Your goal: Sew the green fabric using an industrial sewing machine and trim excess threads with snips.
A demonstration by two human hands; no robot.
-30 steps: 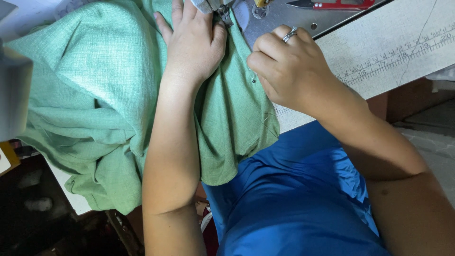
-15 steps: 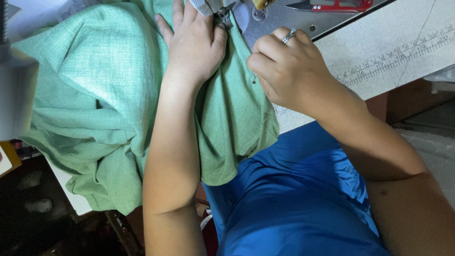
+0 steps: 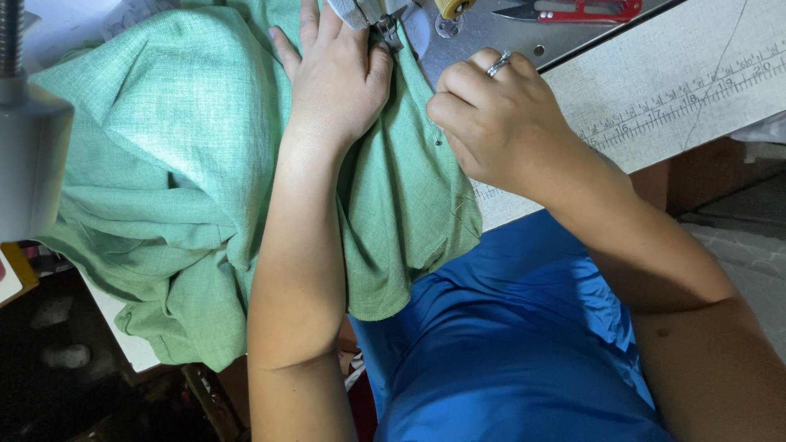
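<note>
**Both your hands on the green cloth at the presser foot**

Take the presser foot (image 3: 388, 31) at the top of the view as your mark. The biggest thing is the green cloth (image 3: 172, 164): it spreads from the foot out to your left in a deep bunched heap, and it spills over the near edge of the sewing table (image 3: 696, 90), hanging toward your lap. A narrower part of it lies just right of the foot and reaches down to the table's edge.

The table runs away to the right of the foot, pale, with a printed ruler strip along it. Below the foot, nearest you, your blue clothing (image 3: 508, 344) fills the lower middle.

Your left hand (image 3: 340, 82) lies flat on the cloth just left of the foot, fingers spread and pressing the fabric down, thumb beside the foot. Your right hand (image 3: 491, 123) sits just right of the foot, curled into a loose fist, knuckles up, resting on the cloth's edge; you cannot tell whether the fingertips pinch the fabric beneath. It wears a ring (image 3: 499, 64).

Well right of the foot, on the metal plate, lie red-handled snips (image 3: 581, 11). A small yellow knob (image 3: 452, 6) sits just right of the foot.
</note>
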